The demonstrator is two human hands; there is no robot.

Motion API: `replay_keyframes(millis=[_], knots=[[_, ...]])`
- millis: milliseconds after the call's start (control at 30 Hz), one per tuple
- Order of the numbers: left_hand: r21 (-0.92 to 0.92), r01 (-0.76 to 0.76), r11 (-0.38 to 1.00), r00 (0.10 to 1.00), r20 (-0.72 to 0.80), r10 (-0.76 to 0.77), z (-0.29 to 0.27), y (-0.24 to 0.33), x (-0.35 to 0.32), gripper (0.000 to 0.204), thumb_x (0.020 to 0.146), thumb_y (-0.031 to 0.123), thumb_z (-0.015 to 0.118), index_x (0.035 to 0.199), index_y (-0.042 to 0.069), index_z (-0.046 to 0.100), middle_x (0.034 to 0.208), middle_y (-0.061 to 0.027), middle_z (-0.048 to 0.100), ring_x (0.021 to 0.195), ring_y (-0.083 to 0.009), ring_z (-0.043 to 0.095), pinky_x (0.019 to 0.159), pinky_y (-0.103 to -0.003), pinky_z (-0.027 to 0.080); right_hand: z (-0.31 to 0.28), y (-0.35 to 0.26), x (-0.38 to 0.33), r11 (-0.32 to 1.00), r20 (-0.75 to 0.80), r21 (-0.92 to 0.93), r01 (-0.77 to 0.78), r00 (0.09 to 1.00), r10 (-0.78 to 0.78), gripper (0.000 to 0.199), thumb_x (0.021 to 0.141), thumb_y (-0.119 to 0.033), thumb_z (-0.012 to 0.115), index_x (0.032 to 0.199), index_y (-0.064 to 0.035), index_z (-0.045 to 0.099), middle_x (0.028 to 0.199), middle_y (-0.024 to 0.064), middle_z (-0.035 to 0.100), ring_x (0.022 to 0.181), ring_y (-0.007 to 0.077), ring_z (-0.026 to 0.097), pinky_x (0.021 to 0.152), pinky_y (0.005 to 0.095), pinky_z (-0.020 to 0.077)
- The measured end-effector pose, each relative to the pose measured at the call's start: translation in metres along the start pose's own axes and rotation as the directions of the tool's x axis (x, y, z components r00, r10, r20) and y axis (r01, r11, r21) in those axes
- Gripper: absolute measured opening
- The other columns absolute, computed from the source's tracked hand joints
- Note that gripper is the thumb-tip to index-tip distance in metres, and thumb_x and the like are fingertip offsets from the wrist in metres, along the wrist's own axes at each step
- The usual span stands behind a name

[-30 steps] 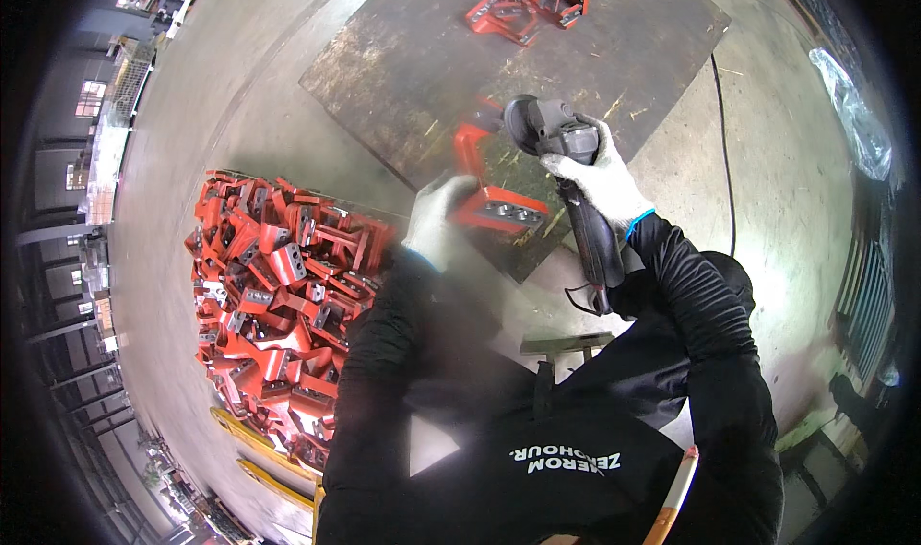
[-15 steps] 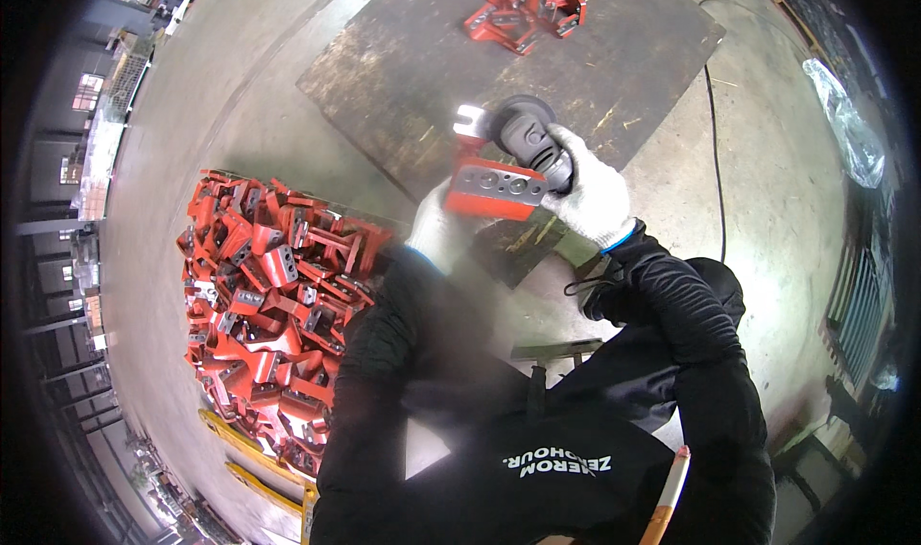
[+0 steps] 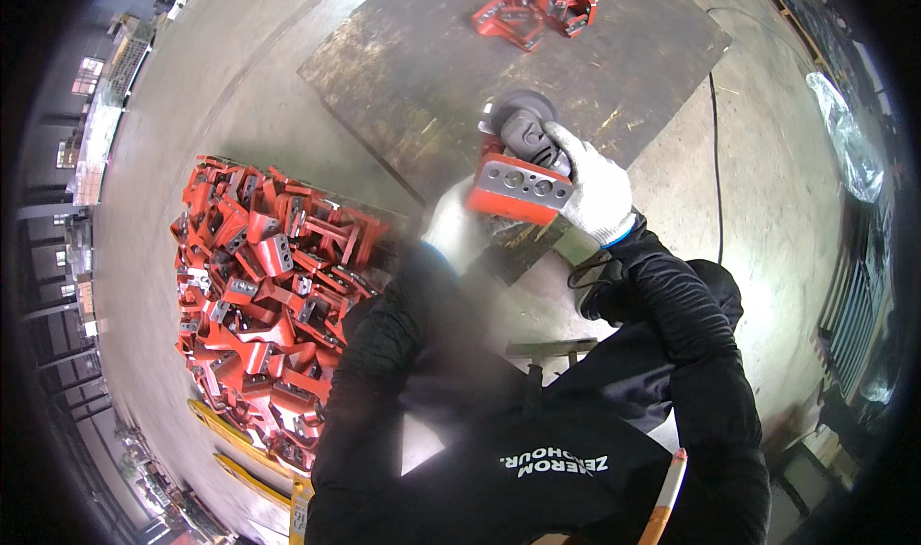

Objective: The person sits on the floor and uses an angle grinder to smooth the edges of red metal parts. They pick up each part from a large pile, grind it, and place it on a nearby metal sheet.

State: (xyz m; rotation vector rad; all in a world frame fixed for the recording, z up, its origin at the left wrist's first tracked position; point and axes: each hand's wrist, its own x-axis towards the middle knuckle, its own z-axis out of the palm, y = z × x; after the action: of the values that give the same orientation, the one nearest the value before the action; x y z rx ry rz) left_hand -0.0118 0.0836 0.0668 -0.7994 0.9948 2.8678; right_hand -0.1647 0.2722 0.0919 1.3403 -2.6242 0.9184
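Note:
My gloved right hand (image 3: 599, 192) is wrapped round the body of a grey angle grinder (image 3: 527, 138), whose round disc (image 3: 523, 104) points away from me. Just below the grinder head is a red metal bracket (image 3: 513, 205) with a bare grey face pierced by several holes. My gloved left hand (image 3: 451, 230) grips this bracket from its left side; most of those fingers are hidden behind it. The grinder lies partly behind the bracket, and I cannot tell whether the disc touches it. Both are held over the near edge of a dark metal plate (image 3: 403, 94).
A large heap of similar red brackets (image 3: 254, 300) is on my left, by yellow forks (image 3: 251, 478). Several more brackets (image 3: 537, 12) lie on the plate's far side. A black cable (image 3: 716, 161) runs along the floor at right, near clear plastic wrap (image 3: 849, 137).
The bracket has moved slightly right and turned, so its forked end is now mostly hidden behind the grinder. My left hand has shifted right with it; the grinder has barely moved.

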Motion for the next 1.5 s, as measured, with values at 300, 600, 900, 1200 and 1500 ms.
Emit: replay_keyframes(millis=[300,600,900,1200,1500], knots=[[0.078,0.027,0.997,0.993,-0.120,-0.018,0.025,0.002,-0.009,0.038,0.111,0.027,0.048,0.135,0.001,0.062,0.125,-0.0096,0.070,0.111,-0.0193,0.069,0.099,-0.035,0.055,0.002,0.000,0.001,1.000,0.020,0.012,0.010,1.000,-0.010,0.070,0.087,-0.021,0.068,0.154,-0.0252,0.048,0.094,0.0184,0.069,0.081,0.0387,0.073,0.070,0.0469,0.0592],[0.164,-0.092,0.982,0.996,0.016,0.091,-0.006,-0.001,0.003,0.033,0.101,0.004,0.056,0.133,-0.001,0.060,0.132,-0.0153,0.067,0.116,-0.0271,0.069,0.098,-0.045,0.061,0.004,0.000,-0.004,0.999,-0.027,0.021,-0.050,0.998,0.050,0.067,0.087,-0.026,0.071,0.152,-0.0233,0.051,0.096,0.0188,0.071,0.083,0.0389,0.073,0.072,0.0474,0.0594],[0.101,-0.031,0.994,0.997,-0.066,0.038,0.003,0.002,0.001,0.034,0.104,0.009,0.049,0.136,0.000,0.057,0.133,-0.0150,0.066,0.119,-0.0289,0.068,0.100,-0.049,0.060,-0.004,-0.001,-0.003,0.995,0.089,0.030,-0.095,0.992,0.092,0.073,0.085,-0.033,0.075,0.153,-0.0242,0.049,0.102,0.0196,0.071,0.086,0.0402,0.073,0.077,0.0482,0.0595],[0.671,-0.349,0.654,0.937,0.238,0.255,-0.023,-0.001,0.002,0.040,0.107,0.020,0.043,0.142,0.002,0.051,0.139,-0.0179,0.060,0.125,-0.0333,0.064,0.103,-0.053,0.059,-0.009,-0.004,-0.002,0.991,0.128,-0.007,-0.133,0.983,0.132,0.082,0.078,-0.031,0.084,0.152,-0.0217,0.049,0.115,0.0194,0.072,0.098,0.0394,0.073,0.085,0.0468,0.0599],[0.278,-0.111,0.954,0.988,-0.072,0.136,0.003,0.009,-0.006,0.039,0.107,0.022,0.042,0.139,0.002,0.052,0.136,-0.0180,0.062,0.121,-0.0343,0.066,0.102,-0.054,0.059,-0.010,-0.006,-0.001,0.987,0.151,-0.022,-0.161,0.975,0.162,0.083,0.077,-0.032,0.087,0.151,-0.0207,0.050,0.117,0.0186,0.072,0.099,0.0393,0.073,0.085,0.0461,0.0600]])
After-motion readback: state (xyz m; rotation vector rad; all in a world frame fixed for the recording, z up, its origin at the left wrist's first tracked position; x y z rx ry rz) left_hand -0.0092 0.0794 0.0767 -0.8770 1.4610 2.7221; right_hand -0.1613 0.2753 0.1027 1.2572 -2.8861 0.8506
